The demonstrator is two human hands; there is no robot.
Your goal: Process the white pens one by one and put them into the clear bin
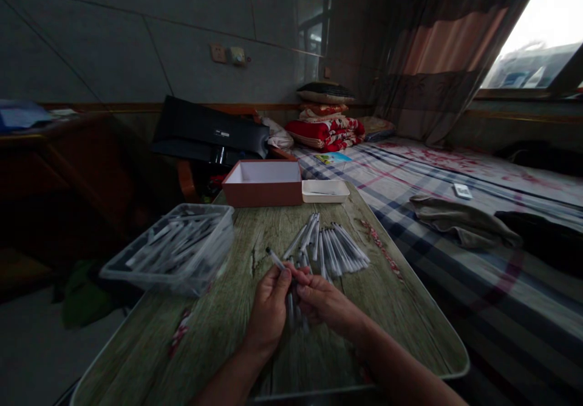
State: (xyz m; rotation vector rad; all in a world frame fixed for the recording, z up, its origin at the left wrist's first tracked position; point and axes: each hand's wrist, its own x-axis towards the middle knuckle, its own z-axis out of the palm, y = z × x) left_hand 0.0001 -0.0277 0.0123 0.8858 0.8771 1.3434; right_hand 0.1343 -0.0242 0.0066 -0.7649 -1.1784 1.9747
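Note:
My left hand [269,300] is closed on a pen [276,258] with a clear barrel and a dark tip, which points up and away to the left. My right hand [321,297] meets it, fingers bent and pressed together beside the left fingertips; what they grip is hidden. Below and between the hands show blurred pale pens [291,312]. Just beyond my hands a fanned pile of clear pens [334,249] with dark ends lies on the wood-patterned table [246,345].
A clear plastic box [166,278] full of pen-like pieces stands on the left edge. At the table's far end are an open brown box [264,196] with a white inside and a shallow white tray [325,198] holding something thin. A bed [423,260] adjoins the right side.

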